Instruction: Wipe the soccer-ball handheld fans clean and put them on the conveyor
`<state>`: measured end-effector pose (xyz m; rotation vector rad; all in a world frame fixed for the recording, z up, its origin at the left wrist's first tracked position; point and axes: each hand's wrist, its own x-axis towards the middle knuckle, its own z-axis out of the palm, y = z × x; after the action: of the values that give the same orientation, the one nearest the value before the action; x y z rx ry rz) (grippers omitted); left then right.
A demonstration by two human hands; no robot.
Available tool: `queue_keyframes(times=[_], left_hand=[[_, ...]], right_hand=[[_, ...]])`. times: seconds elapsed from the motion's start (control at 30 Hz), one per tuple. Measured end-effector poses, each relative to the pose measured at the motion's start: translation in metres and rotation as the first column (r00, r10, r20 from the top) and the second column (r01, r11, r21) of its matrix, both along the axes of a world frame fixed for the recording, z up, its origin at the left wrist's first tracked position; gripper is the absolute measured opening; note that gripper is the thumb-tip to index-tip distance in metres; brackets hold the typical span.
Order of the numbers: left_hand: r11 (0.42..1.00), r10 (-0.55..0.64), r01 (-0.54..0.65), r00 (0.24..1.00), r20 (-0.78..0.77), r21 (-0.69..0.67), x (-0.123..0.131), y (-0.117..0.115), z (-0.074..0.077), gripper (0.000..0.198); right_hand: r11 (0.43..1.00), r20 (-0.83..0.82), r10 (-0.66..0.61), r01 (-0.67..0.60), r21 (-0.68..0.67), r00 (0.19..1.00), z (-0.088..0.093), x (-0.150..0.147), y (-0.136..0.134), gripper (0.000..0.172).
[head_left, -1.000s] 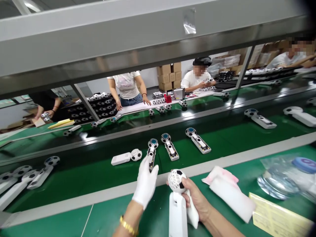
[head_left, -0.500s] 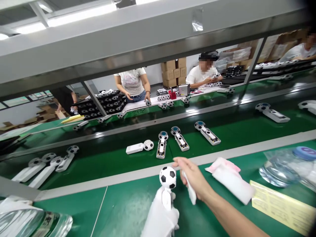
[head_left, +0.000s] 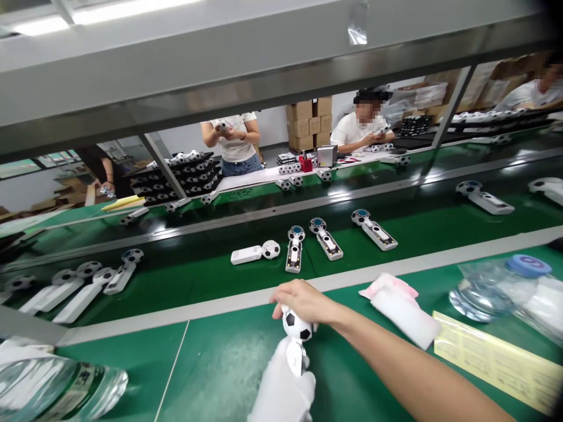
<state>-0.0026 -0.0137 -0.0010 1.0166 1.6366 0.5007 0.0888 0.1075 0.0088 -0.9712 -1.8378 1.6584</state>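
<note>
Two hands: the left hand and the bare right hand both on one fan.
Left grip: closed in a white glove around the handle of a soccer-ball fan.
Right grip: fingers curled over the top of the ball head, touching it; cannot tell whether they clamp it.
Fan: upright, in the left grip, under the right palm, above a green bench mat.
Ahead of the grip: a grey rail, then a green conveyor belt carrying more fans lying flat.
Right of the grip: a white pad with pink wrapping, a yellow sheet, a clear bag with a blue lid.
Left of the grip: a clear plastic bag.
Far side of the belts: co-workers handling fans.
</note>
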Motion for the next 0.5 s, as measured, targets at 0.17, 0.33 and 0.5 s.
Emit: queue_keyframes(times=[0.17, 0.33, 0.5], left_hand=[[0.995, 0.089, -0.084, 0.992, 0.09, -0.057, 0.002, 0.004, -0.006, 0.032], [0.99, 0.13, -0.116, 0.973, 0.192, -0.081, 0.003, 0.003, 0.001, 0.042], [0.995, 0.045, -0.042, 0.998, 0.034, -0.09, -0.007, 0.005, -0.007, 0.035]], right_hand=[[0.931, -0.208, -0.239, 0.162, -0.327, 0.949, -0.032, 0.005, 0.013, 0.023], [0.818, -0.301, -0.534, 0.392, -0.422, 0.79, -0.038, 0.024, 0.023, 0.015], [0.828, -0.272, -0.555, 0.489, -0.275, 0.786, -0.008, 0.066, 0.004, 0.022]])
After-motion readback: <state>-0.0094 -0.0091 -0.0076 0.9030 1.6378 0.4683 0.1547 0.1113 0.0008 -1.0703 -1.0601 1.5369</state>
